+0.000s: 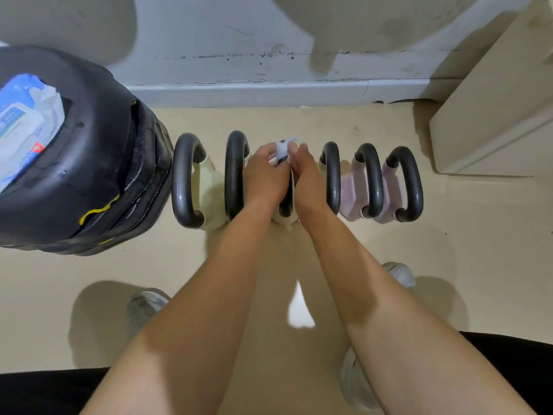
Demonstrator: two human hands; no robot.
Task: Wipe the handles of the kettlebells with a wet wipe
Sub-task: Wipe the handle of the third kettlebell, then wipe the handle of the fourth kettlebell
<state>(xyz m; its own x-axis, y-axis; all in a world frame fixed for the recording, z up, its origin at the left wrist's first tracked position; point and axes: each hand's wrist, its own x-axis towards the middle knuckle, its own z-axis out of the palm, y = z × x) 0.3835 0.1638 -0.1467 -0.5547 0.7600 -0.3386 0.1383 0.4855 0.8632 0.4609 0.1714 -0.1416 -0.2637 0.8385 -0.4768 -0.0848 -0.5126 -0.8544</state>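
Several kettlebells stand in a row on the beige floor by the wall, each with a black loop handle [332, 178]. The left ones are cream [209, 187] and the right ones are pale pink [348, 190]. My left hand [263, 175] and my right hand [305, 178] meet over the middle kettlebell's handle [285, 202]. Both pinch a white wet wipe [282, 151] wrapped around the far end of that handle. My hands hide most of that handle and its kettlebell.
A large black padded bag [98, 163] with yellow trim stands at the left, a blue-and-white pack of wet wipes [24, 127] lying on top. A beige cabinet [490, 115] stands at the right. My grey shoes [143, 307] are on the floor below the row.
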